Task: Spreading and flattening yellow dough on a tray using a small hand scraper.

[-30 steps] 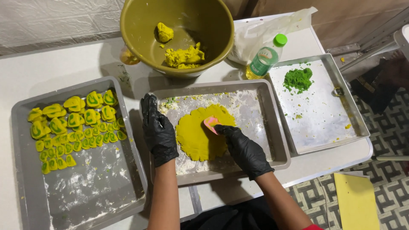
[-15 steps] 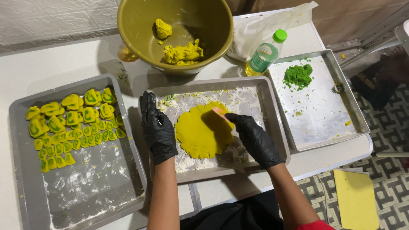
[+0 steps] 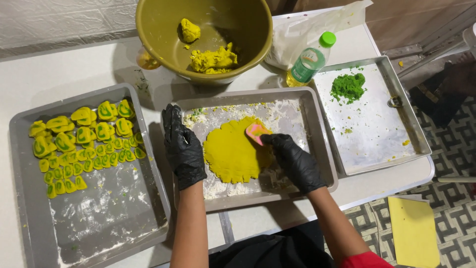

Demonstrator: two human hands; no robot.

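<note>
Head view: right hand [image 3: 296, 161] hides pink scraper's [image 3: 256, 132] lower edge on dough [image 3: 233, 154].

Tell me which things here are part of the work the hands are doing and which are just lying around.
In use:
- flat yellow dough
- pink scraper in the right hand
- floured middle tray, left hand on its edge

Lying about:
- bowl of yellow dough lumps
- left tray of shaped pieces
- right tray with green dough
- green-capped bottle
- yellow sheet

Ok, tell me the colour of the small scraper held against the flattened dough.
Pink, the scraper in the right hand; the head view shows it.
</note>
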